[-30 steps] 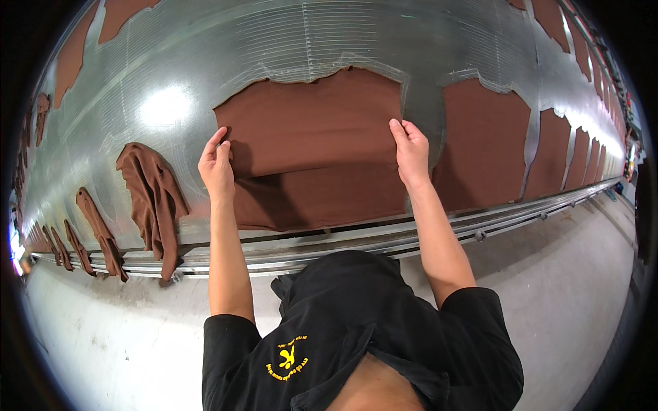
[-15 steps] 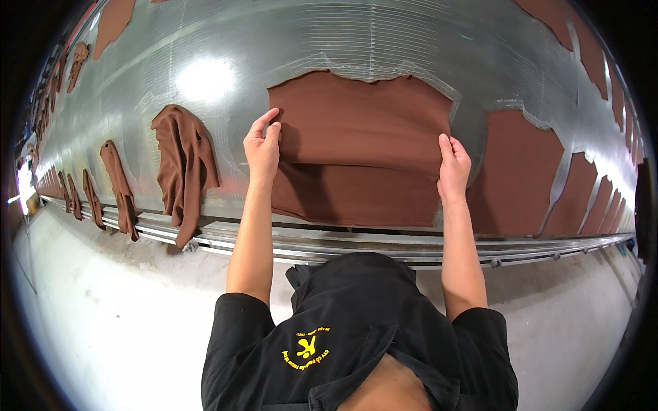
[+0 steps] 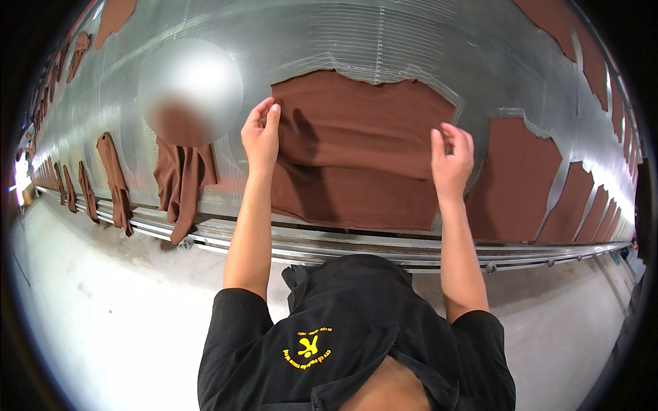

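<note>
A brown cut piece of knit fabric (image 3: pixel 363 137) lies spread over the dark, line-marked table surface (image 3: pixel 370 41), with a slack fold across its middle. Its far edge is notched in the centre. At its left edge is my left hand (image 3: pixel 260 140), fingers bent and the thumb a little apart from them, with no cloth visible in them. Over the right edge is my right hand (image 3: pixel 452 164), thumb and fingers parted and holding nothing. The left hand casts a shadow on the cloth.
A crumpled brown piece (image 3: pixel 181 178) hangs over the table's near edge at left, partly blurred, beside a narrower one (image 3: pixel 115 181). Flat brown panels (image 3: pixel 517 178) lie at right. Metal rails (image 3: pixel 439 259) run along the near edge, above a pale floor (image 3: pixel 137 308).
My right hand has let go of the fabric's right edge and its fingers have spread. The left hand has shifted slightly away from me. The cloth between has settled, with softer creases.
</note>
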Motion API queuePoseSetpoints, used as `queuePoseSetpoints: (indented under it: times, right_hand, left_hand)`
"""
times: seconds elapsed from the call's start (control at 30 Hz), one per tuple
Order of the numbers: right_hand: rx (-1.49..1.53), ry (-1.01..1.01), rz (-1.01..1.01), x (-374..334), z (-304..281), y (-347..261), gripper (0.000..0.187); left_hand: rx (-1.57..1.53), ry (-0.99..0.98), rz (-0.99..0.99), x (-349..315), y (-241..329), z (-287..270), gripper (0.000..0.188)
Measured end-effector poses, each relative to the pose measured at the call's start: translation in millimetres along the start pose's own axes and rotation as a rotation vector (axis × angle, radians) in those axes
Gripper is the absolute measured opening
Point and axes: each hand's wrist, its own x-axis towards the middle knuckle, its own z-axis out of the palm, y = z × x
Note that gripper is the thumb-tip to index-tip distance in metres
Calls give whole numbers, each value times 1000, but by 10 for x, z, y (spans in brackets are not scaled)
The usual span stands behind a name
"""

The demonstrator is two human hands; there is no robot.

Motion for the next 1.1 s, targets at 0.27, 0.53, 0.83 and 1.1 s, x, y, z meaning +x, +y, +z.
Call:
queuePoseSetpoints:
  times: [0.27,0.53,0.83,1.1]
  right_hand:
    - [23,-307,-648,652,1122,-674,25]
    - [-64,-405,-583,929,1657,-773,12]
    - [-19,-504,-433,1026,1699,-731,15]
    - [202,-260,-222,992,1358,-724,14]
  left_hand:
    - [86,83,-42,272,238,78,51]
    - [25,20,-54,396,276,69,48]
    - [101,66,-74,477,255,78,43]
    - [509,-27,298,330,346,75,48]
